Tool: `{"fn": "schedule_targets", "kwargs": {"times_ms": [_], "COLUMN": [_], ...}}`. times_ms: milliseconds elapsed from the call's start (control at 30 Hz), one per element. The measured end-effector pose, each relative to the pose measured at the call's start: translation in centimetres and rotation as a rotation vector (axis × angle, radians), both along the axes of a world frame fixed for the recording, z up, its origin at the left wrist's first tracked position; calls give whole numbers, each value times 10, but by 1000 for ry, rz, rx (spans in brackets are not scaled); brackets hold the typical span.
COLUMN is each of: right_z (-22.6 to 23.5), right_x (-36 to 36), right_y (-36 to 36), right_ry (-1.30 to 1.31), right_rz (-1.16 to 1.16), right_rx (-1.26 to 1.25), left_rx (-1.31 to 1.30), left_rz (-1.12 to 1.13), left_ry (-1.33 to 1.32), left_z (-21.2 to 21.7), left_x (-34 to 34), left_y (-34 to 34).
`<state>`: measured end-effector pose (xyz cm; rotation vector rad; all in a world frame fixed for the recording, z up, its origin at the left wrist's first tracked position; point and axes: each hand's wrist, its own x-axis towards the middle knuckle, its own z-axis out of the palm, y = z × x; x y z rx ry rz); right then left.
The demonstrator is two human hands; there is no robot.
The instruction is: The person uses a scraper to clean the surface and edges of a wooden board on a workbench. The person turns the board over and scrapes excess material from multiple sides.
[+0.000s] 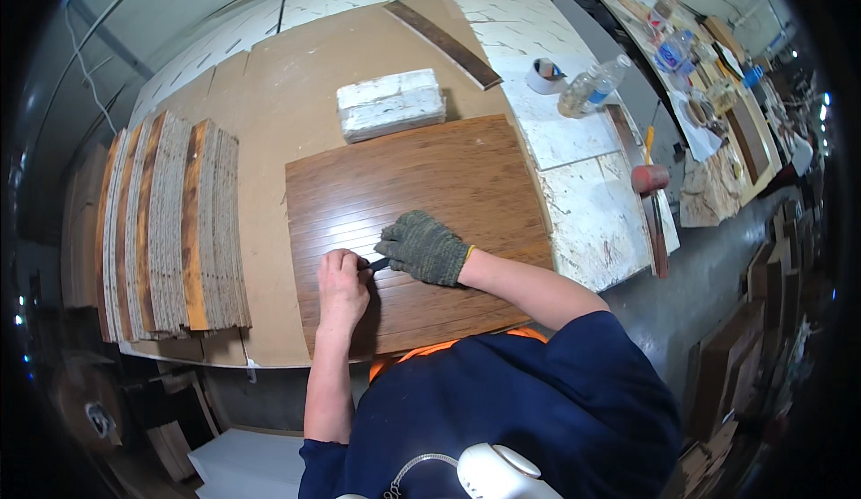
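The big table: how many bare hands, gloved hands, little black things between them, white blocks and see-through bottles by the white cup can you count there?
Bare left hand: 1
Gloved right hand: 1
Black thing between the hands: 1
White block: 1
See-through bottles: 2
Total: 6

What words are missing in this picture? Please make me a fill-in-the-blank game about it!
1. The right hand wears a dark glove, but the left hand is ____.
2. The upright stack of boards is to the ____ of the brown wooden panel.
3. The mallet at the table's edge has a ____ head.
4. The brick-shaped block just beyond the panel is mostly ____ in colour.

Missing words: bare; left; red; white.
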<state>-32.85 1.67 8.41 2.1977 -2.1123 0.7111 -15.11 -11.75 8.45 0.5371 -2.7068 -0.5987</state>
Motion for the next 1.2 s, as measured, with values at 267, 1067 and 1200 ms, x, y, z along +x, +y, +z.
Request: {"fn": "schedule_targets", "kwargs": {"times_ms": [267,1067,1200], "right_z": [13,14,12], "right_x": [12,-54,-56], "right_y": [6,-258,-275], "right_ry": [86,147,206], "right_rz": [103,-83,-58], "right_rx": [-43,246,325], "left_rx": [817,1668,1632], "left_rz": [247,791,707], "left_ry": [113,545,578], "left_z": [9,-33,-44], "left_x": [11,196,176], "left_y": [-4,95,89]}}
